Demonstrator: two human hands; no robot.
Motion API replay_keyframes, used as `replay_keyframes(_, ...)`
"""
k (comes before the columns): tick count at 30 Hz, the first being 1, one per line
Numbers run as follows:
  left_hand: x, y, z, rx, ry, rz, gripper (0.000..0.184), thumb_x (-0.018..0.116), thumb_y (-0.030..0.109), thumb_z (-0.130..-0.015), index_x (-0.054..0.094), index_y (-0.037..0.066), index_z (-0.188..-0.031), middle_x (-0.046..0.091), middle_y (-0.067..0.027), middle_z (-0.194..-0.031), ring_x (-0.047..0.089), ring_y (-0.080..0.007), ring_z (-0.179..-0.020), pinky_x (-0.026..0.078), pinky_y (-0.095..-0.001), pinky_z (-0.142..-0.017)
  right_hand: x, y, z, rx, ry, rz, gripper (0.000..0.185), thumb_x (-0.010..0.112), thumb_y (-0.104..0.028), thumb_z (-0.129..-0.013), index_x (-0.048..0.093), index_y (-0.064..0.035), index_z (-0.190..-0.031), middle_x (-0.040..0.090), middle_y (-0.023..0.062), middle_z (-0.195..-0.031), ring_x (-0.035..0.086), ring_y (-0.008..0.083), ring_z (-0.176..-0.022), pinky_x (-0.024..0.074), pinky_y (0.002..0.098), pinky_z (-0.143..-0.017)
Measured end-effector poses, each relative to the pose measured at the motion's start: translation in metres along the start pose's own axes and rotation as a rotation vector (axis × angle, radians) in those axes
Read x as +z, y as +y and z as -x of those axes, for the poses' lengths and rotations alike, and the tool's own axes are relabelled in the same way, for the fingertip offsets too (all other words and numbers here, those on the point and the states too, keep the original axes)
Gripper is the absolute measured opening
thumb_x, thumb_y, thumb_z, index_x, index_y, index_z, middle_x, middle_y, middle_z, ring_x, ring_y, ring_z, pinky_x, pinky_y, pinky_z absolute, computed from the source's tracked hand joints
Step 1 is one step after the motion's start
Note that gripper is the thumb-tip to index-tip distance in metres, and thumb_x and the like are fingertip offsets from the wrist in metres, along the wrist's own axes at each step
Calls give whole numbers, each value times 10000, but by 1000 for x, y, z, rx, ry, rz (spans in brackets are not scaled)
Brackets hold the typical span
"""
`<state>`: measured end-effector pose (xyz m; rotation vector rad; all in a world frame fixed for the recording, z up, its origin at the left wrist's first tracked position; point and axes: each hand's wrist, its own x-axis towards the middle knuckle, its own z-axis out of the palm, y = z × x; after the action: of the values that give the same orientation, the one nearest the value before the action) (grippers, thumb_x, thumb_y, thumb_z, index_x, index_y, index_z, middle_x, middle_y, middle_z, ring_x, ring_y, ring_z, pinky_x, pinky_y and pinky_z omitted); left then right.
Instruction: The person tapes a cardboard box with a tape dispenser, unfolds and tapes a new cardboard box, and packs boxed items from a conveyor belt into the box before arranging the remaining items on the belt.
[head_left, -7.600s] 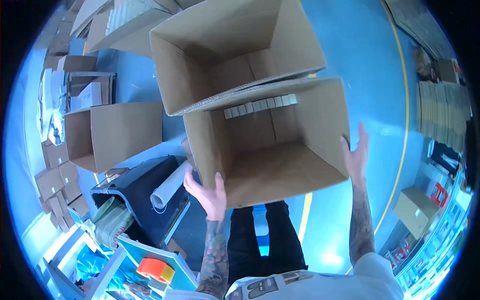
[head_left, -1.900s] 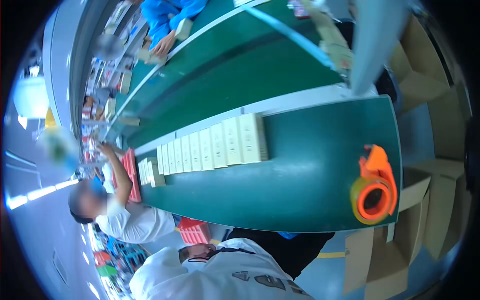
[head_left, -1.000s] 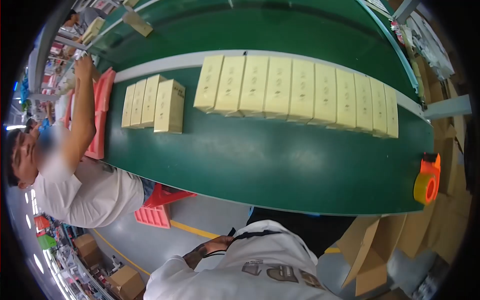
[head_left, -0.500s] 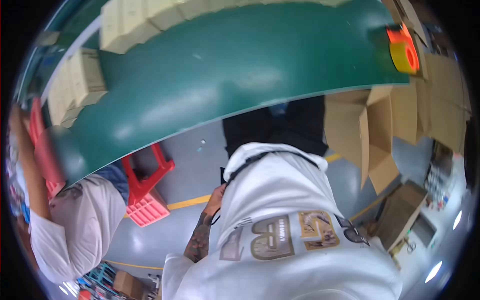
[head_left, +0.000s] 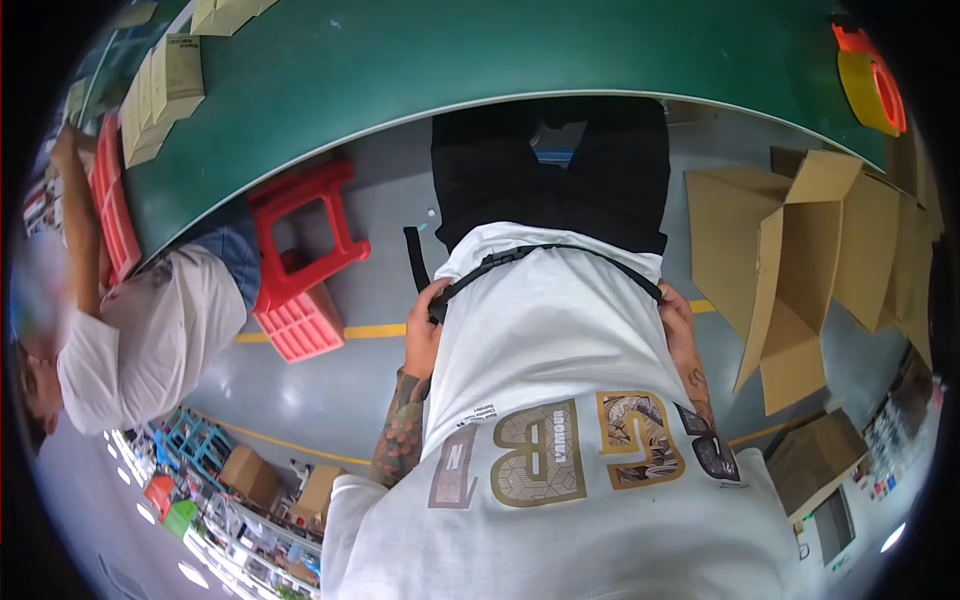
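Observation:
Around the waist of the white T-shirt (head_left: 560, 350) runs a thin black belt (head_left: 520, 250) with a buckle at the front. My left hand (head_left: 424, 325) is closed on the belt at the left side of the waist, beside a loose black strap end (head_left: 415, 258). At the other side of the waist, my right hand (head_left: 677, 322) is closed around the belt, partly hidden by the shirt. Black trousers (head_left: 550, 185) reach under the green table (head_left: 500, 50).
Cream boxes (head_left: 178, 80) and an orange tape dispenser (head_left: 872, 85) lie on the table. A red stool (head_left: 345, 235) and a pink crate (head_left: 300, 325) stand left, near a person in white (head_left: 160, 330). Open cardboard boxes (head_left: 800, 270) are at the right.
The view has swung from the large cartons to the table, then down to my body. My right hand has come into view at the waist, while my left hand stays at the belt.

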<state>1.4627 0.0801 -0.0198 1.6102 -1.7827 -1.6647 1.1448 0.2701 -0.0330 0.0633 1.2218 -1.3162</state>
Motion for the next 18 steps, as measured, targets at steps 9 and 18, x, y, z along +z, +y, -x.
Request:
replay_keyframes(9,6,37,28,111,136,-151,354,609,38,-776,557,11,-1125,605,-114,-1003,564,-191,-914,425,-285,-841,32,-17,-14,-280,84,683,184,682,-117,-742,551,-7,-807,485,132,-1053,425,244,-1083,338,329,-926)
replay_keyframes(18,10,58,31,47,170,-252,388,643,58,-776,544,10,-1149,602,-108,-979,551,-167,-884,428,-272,-812,51,-41,-19,-404,66,1135,251,735,-181,-704,576,-17,-810,444,249,-1126,303,407,-1175,278,430,-993)
